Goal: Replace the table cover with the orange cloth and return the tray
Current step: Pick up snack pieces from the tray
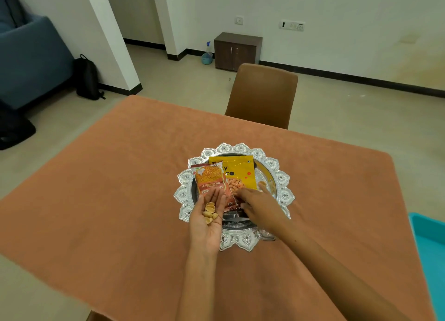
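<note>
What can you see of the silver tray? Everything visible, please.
The silver tray is round and looks like shiny embossed metal, its rim scalloped into leaf-shaped lobes. It lies flat on the orange cloth, near the table's middle. A red snack packet and a yellow packet lie on it, overlapping. The left hand, palm up with small shells, covers its near-left rim; the right hand reaches into it, fingers blurred.

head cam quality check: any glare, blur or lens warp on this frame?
Head view: wide-angle warp bows the orange cloth's edges and tilts the white walls; soft indoor light, only faint shadows under the left hand and right hand; bright sheen on the ornate silver tray's rim and the yellow snack packet; the right hand's fingers look slightly smeared.
</note>
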Tool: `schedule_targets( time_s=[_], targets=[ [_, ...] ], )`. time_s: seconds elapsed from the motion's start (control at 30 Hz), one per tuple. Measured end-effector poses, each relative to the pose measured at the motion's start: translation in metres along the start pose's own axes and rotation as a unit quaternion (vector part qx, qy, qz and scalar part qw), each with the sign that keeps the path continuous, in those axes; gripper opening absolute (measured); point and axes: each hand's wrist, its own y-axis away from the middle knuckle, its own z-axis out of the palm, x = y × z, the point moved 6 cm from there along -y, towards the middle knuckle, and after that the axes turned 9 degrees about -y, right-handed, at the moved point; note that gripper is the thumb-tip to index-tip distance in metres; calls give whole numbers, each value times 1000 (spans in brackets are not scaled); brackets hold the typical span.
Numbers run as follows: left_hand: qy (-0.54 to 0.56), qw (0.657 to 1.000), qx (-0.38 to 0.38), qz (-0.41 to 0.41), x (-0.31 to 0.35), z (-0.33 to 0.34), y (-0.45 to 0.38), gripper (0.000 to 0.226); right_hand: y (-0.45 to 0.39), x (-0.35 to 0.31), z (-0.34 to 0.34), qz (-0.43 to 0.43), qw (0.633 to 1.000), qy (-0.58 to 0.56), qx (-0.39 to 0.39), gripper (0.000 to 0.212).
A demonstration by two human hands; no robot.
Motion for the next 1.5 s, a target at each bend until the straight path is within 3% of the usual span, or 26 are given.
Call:
schedule_targets(
  time_s=[0.13,0.27,0.33,0.57,0.8,0.93,1.07,1.2,1.27,1.37,1.43,1.5],
  targets=[
    [-8,1000,0,4,-2,2,2,49,2,30,-26,49,994,-52,85,30],
    [-9,1000,-11,-3,-7,5,1,51,-5,30,-18,92,995,-39,-12,47],
    [-10,1000,-12,-5,-10,4,0,52,-6,21,-5,75,996,-4,-40,42],
    [-24,999,-17,-24,-22,4,0,52,5,14,-3,73,994,-5,86,17],
    [-34,998,7,-45,-42,7,2,37,-3,17,-44,120,952,-223,174,11],
    [-45,998,27,-44,-50,15,2,38,3,-12,-62,83,924,-355,117,10],
    [-41,997,34,-60,-53,25,2,22,11,-29,-61,61,932,-348,85,14],
    [-27,998,22,-61,-51,30,-2,20,14,-20,-70,64,890,-432,135,12],
    [-15,998,11,-57,-49,30,-4,22,13,-14,-77,62,886,-432,155,13],
    [-14,998,-6,-54,-45,27,-5,29,9,-2,-74,82,871,-465,138,13],
    [0,999,-8,-47,-40,23,-5,36,4,9,-69,87,887,-431,143,10],
    [13,999,-1,-37,-37,16,-8,43,-1,21,-62,94,935,-309,145,14]
  ],
)
